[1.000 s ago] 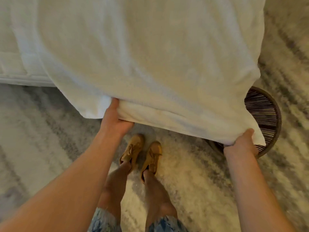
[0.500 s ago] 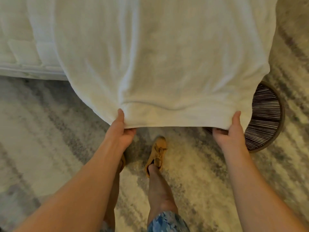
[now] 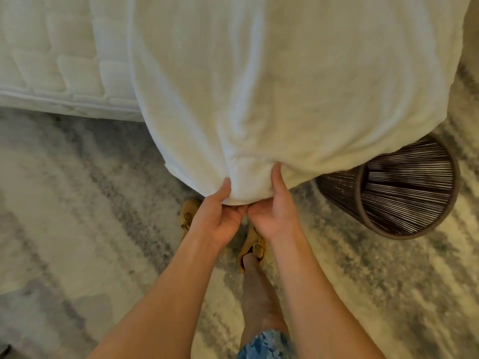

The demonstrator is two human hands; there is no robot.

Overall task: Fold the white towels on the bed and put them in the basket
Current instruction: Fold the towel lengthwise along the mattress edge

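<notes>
Fold under way, not yet complete. White towel (image 3: 285, 86) in front of the bed (image 3: 51, 73), upper part out of view, near edge bunched between left hand (image 3: 217, 218) and right hand (image 3: 274, 213); both hands pinching the cloth, thumbs on top, fingers meeting beneath. Corners apparently brought together for one fold, layers hard to separate in the white cloth. Basket (image 3: 409, 193) on the rug (image 3: 77, 203), near the hands on the right, rim partly behind the towel, no towel visible inside. Remaining: further folds, then placing in the basket
</notes>
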